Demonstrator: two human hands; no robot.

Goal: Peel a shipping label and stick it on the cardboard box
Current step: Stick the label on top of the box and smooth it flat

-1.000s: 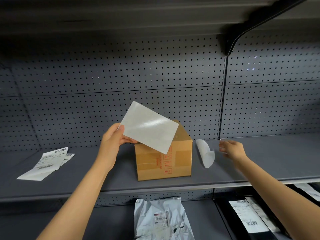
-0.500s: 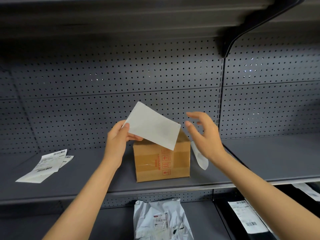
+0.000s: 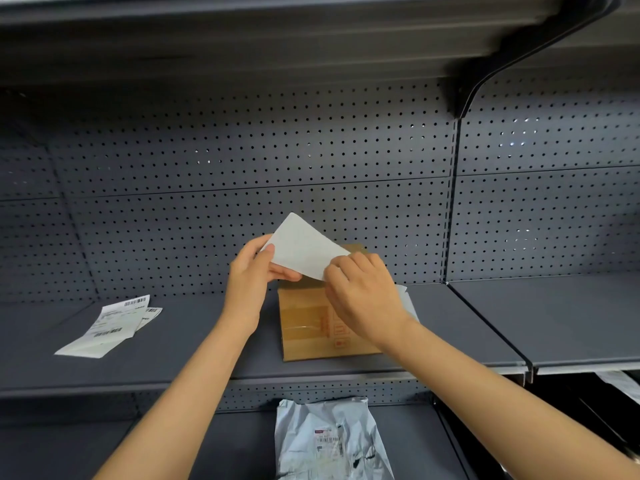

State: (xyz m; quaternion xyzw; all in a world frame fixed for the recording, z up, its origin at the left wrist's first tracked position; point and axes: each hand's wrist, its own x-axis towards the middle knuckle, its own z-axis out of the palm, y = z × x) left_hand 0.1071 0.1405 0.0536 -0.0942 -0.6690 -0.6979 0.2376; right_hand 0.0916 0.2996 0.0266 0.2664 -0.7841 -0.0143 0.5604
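Note:
A white shipping label (image 3: pixel 300 244) is held tilted in the air just above the brown cardboard box (image 3: pixel 308 323), blank side toward me. My left hand (image 3: pixel 251 275) pinches its left edge. My right hand (image 3: pixel 363 296) grips its lower right corner and covers part of the box's top and front. The box stands on the grey shelf (image 3: pixel 194 341), red handling marks on its front. A curled white backing sheet (image 3: pixel 408 301) peeks out behind my right wrist, right of the box.
Several printed labels (image 3: pixel 110 323) with barcodes lie on the shelf at the left. A crumpled white mailer bag (image 3: pixel 329 441) sits on the lower shelf below the box. A perforated back wall (image 3: pixel 242 168) and an upper shelf bracket (image 3: pixel 485 81) bound the space.
My right hand left the backing sheet on the shelf at the right, swung left and took hold of the label's lower right corner. The label dropped slightly toward the box.

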